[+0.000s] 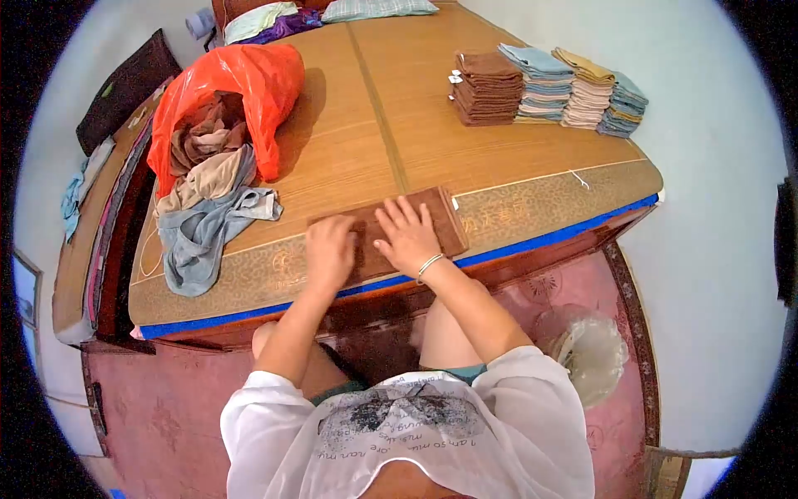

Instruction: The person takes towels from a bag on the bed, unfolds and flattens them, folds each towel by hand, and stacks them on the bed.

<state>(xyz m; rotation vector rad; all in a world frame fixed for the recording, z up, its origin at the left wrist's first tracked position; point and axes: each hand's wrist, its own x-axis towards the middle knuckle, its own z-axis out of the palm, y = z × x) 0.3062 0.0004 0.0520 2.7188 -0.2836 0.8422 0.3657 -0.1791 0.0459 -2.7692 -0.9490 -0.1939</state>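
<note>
A brown towel (450, 224) lies folded in a long flat strip along the near edge of the mat-covered bed. My left hand (330, 248) is at its left part, fingers curled down onto the cloth, the fingertips partly hidden. Flat on the middle of the towel rests my right hand (410, 237), fingers spread and a bracelet on the wrist. To the left, a grey-blue cloth (195, 237) and a beige cloth (212, 179) spill in a loose heap from a red plastic bag (278, 79), which holds more brown cloths.
Folded stacks stand at the back right: a brown stack (489, 91), a blue one (544, 83), a beige one (588, 91) and a blue-grey one (623, 104). A white tie (579, 179) lies nearby. Pillows (378, 8) are at the far end. A lined bin (594, 362) stands on the floor.
</note>
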